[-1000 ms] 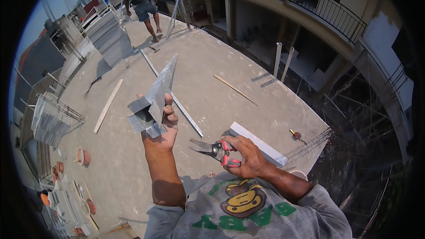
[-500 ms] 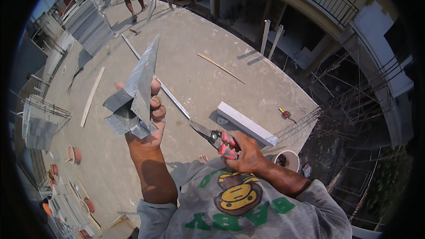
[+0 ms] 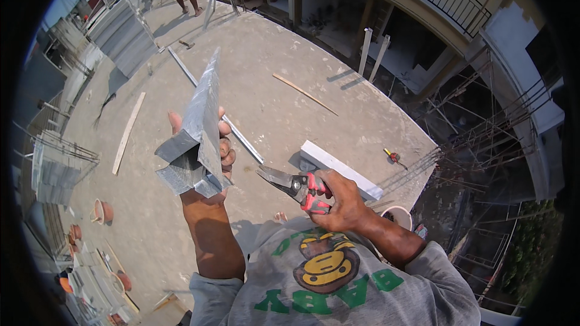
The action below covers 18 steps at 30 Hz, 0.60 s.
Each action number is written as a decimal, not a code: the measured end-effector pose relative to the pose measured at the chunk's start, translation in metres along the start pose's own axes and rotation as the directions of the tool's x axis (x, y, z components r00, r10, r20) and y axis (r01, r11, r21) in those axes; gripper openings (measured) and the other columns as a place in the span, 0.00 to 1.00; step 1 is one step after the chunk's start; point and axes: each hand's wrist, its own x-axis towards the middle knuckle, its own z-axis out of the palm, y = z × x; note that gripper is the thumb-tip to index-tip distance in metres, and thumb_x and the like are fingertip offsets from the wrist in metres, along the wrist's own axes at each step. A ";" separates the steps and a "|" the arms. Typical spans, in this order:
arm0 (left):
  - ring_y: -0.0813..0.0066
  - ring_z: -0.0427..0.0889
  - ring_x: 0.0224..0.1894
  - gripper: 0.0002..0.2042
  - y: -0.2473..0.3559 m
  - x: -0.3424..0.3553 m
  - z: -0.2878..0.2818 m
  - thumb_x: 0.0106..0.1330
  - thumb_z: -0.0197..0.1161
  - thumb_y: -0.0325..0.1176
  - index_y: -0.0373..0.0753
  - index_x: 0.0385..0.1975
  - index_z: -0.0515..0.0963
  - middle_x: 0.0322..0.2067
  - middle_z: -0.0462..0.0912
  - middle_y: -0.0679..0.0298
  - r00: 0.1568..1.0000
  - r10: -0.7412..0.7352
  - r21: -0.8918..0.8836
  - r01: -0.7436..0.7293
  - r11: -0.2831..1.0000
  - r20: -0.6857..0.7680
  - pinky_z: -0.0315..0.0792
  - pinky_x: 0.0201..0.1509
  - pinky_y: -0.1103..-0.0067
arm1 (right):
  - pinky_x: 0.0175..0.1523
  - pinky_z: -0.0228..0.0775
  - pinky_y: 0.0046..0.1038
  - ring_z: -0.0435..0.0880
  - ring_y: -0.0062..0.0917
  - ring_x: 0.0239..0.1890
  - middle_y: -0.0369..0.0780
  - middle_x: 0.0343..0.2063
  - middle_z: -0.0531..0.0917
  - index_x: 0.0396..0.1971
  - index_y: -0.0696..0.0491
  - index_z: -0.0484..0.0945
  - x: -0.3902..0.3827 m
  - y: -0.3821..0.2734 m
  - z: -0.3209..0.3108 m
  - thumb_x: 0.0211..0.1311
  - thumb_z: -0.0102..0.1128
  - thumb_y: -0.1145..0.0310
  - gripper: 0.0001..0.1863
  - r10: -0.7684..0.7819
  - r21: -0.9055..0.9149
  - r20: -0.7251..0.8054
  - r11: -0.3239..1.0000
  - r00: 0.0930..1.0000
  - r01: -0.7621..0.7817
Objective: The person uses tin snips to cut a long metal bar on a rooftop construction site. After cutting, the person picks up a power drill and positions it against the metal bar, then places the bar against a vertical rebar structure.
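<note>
My left hand (image 3: 226,154) is wrapped round a length of bent galvanized sheet-metal channel (image 3: 204,108). The piece points away from me and upward, its near end showing cut, folded flaps. Most of my left palm is hidden behind the metal. In my right hand (image 3: 345,200) is a pair of tin snips (image 3: 297,185) with red and grey handles. Their jaws point left toward the channel's near end, apart from it, and look slightly parted.
A pale block (image 3: 341,169) lies on the concrete floor beyond the snips, near a tape measure (image 3: 394,157) and a white bucket (image 3: 397,217). A long metal strip (image 3: 241,139), wooden slats (image 3: 305,93) and a hammer (image 3: 186,43) lie farther off. The slab's edge drops away at right.
My left hand has shifted slightly right and turned the channel, so its near end faces me more. The right hand moved a little right with the snips. A person far back has moved slightly.
</note>
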 end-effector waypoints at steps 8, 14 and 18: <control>0.73 0.79 0.18 0.42 -0.018 -0.005 -0.007 0.71 0.41 0.66 0.23 0.59 0.63 0.27 0.80 0.56 0.999 -0.022 0.003 0.022 1.000 -0.049 0.72 0.17 0.81 | 0.32 0.68 0.36 0.76 0.39 0.27 0.45 0.26 0.76 0.39 0.59 0.76 0.034 -0.001 -0.023 0.26 0.72 0.70 0.30 -0.354 -0.142 -0.052 0.928 0.934 0.344; 0.72 0.79 0.14 0.42 -0.026 -0.013 -0.007 0.70 0.40 0.67 0.25 0.59 0.63 0.23 0.79 0.57 0.975 -0.008 0.050 0.020 0.999 -0.222 0.70 0.13 0.80 | 0.33 0.68 0.37 0.77 0.40 0.28 0.45 0.29 0.77 0.37 0.58 0.75 0.049 -0.005 -0.032 0.32 0.73 0.63 0.28 -0.471 -0.259 0.012 0.850 0.882 0.458; 0.75 0.77 0.13 0.42 -0.025 -0.016 -0.004 0.69 0.40 0.68 0.26 0.59 0.64 0.21 0.78 0.60 0.963 0.018 0.069 0.000 0.998 -0.267 0.69 0.13 0.81 | 0.33 0.68 0.37 0.77 0.38 0.28 0.45 0.28 0.77 0.37 0.58 0.75 0.061 -0.013 -0.033 0.35 0.72 0.60 0.27 -0.536 -0.307 -0.008 0.805 0.844 0.508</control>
